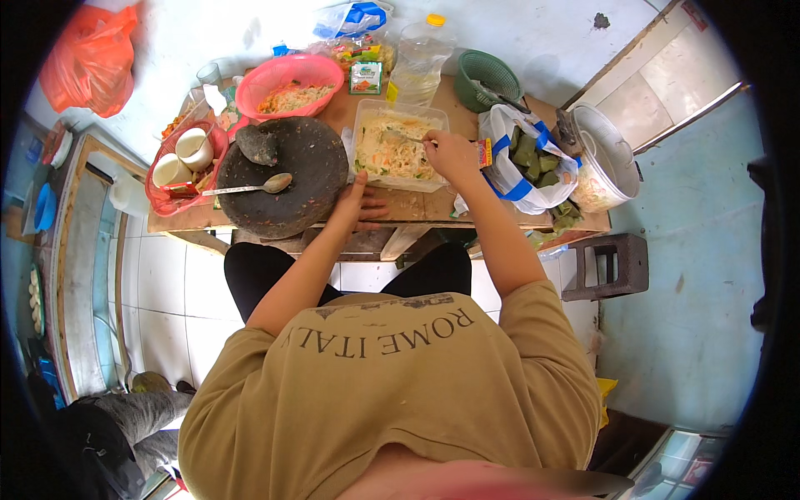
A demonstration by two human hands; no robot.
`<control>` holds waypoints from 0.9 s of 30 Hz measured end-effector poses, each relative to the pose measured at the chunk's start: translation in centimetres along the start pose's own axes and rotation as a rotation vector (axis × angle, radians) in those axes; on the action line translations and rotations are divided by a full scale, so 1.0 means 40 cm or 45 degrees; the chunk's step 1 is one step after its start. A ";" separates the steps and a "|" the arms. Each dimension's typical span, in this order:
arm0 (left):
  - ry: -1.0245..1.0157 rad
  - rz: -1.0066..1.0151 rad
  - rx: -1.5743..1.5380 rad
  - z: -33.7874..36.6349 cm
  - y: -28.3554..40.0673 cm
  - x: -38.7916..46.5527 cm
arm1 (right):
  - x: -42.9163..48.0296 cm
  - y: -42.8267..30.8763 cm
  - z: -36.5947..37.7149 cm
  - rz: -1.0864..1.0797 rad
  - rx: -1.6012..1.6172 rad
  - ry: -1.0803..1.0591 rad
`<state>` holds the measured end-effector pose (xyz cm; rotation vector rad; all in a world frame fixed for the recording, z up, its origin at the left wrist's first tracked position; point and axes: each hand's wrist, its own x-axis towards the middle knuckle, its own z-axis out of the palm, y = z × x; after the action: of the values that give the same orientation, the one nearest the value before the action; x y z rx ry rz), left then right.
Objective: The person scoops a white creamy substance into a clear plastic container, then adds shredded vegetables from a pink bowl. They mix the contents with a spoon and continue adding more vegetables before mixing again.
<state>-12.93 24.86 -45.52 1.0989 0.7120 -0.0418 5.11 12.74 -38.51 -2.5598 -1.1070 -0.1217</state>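
Observation:
A rectangular clear plastic container (400, 184) stands on the wooden table before me. In it is a pale, wet mixture (390, 150) with orange and green bits. My right hand (447, 153) grips the handle of a metal spoon (400, 135), whose bowl dips into this mixture. Beside the container's near left corner is my left hand (357, 203), thumb up and fingers spread; whether it presses on the container I cannot tell. To its left sits a round stone mortar (306, 200), carrying a stone pestle (257, 145) and another spoon (278, 182).
Left on the table (400, 209) is a red basket (153, 187) with white cups; behind stands a pink colander (290, 65) of shredded vegetables. An oil bottle (422, 56), green basket (487, 65), plastic bag (550, 199) of leaf pieces and metal pot (603, 156) stand behind and right. A stool (606, 265) is below.

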 end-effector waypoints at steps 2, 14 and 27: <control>0.000 0.002 0.011 -0.001 -0.001 -0.001 | 0.016 0.018 -0.008 0.034 0.036 0.064; -0.024 0.016 0.008 -0.002 -0.002 -0.001 | -0.157 -0.072 -0.112 -0.059 -0.174 -0.288; -0.010 0.021 0.012 -0.002 -0.006 0.005 | -0.051 -0.043 0.051 0.021 0.023 0.027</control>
<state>-12.89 24.87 -45.84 1.1133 0.6960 -0.0356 2.36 13.13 -40.39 -2.5454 -1.0743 -0.1334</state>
